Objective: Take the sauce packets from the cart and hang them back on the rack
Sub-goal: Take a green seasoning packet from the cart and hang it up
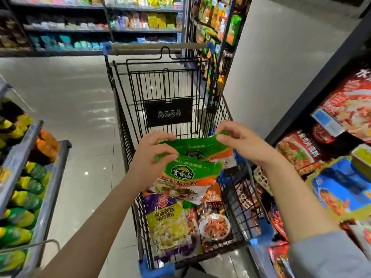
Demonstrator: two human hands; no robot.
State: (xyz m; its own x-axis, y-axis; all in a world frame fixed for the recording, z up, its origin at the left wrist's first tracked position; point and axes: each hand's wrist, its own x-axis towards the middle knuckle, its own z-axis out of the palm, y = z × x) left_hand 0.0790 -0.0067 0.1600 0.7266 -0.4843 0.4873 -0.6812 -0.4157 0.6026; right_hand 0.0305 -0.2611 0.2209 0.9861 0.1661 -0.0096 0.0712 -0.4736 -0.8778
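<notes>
Green sauce packets [190, 169] above the cart [226, 117], top edges pinched between left hand [152, 155] and right hand [241, 141].

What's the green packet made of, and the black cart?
The green packet looks like thin glossy plastic film: it crumples and bends where the left hand and right hand pinch it. The cart seems to be metal wire coated black, with blue plastic corners, probably.
</notes>
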